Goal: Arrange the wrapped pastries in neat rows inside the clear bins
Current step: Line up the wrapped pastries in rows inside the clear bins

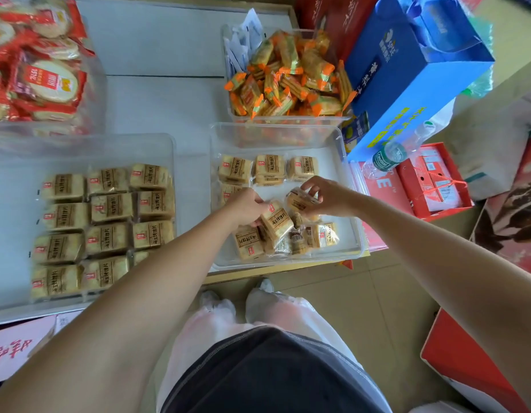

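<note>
Two clear bins sit on the white table. The left bin (pixel 172 144) holds several wrapped pastries (pixel 110 208) laid in neat rows of three. In the right bin (pixel 352 234) a row of three pastries (pixel 270 168) lies at the back, and a loose pile (pixel 300 239) lies at the front. My left hand (pixel 246 207) grips one wrapped pastry (pixel 277 220) above the pile. My right hand (pixel 323 193) pinches another wrapped pastry (pixel 298 202) just to its right, lifted off the bin floor.
A clear bin of orange-wrapped crackers (pixel 288 76) stands behind the right bin. A bin of red-wrapped rice cakes (pixel 41 70) is at the back left. Blue gift box (pixel 413 73), a water bottle (pixel 389 158) and red boxes (pixel 434 180) crowd the right side. My feet stand at the table edge.
</note>
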Demonstrator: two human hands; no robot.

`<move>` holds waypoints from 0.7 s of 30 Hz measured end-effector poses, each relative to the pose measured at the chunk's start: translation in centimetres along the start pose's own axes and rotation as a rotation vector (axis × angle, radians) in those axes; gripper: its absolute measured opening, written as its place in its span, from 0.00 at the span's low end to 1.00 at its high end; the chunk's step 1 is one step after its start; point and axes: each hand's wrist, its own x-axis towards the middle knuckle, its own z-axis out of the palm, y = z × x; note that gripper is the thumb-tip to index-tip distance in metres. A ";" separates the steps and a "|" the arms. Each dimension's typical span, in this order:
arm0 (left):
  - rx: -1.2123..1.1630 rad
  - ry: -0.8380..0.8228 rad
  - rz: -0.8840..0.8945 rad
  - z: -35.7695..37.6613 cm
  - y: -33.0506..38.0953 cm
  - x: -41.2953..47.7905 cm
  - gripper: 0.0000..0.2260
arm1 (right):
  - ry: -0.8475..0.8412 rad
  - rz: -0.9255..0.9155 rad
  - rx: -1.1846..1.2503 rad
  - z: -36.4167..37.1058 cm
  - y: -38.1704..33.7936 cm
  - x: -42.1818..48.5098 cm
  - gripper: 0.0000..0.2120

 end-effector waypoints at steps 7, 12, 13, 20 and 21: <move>-0.358 0.143 -0.104 -0.6 -0.2 0.7 0.12 | 0.238 -0.177 0.047 1.8 -1.8 1.3 0.29; -0.492 0.148 -0.165 -0.2 -0.3 1.1 0.13 | 0.187 -0.190 0.100 2.7 -1.5 1.9 0.31; -0.502 0.146 -0.172 -0.2 -0.4 1.2 0.13 | 0.170 -0.176 0.130 2.6 -1.7 2.0 0.31; 0.202 0.445 -0.005 -1.1 -0.1 0.8 0.11 | 0.156 -0.093 0.249 1.8 -2.3 3.3 0.29; 0.336 0.470 0.029 -1.2 -0.2 0.7 0.09 | 0.135 -0.090 0.249 1.7 -2.3 3.5 0.29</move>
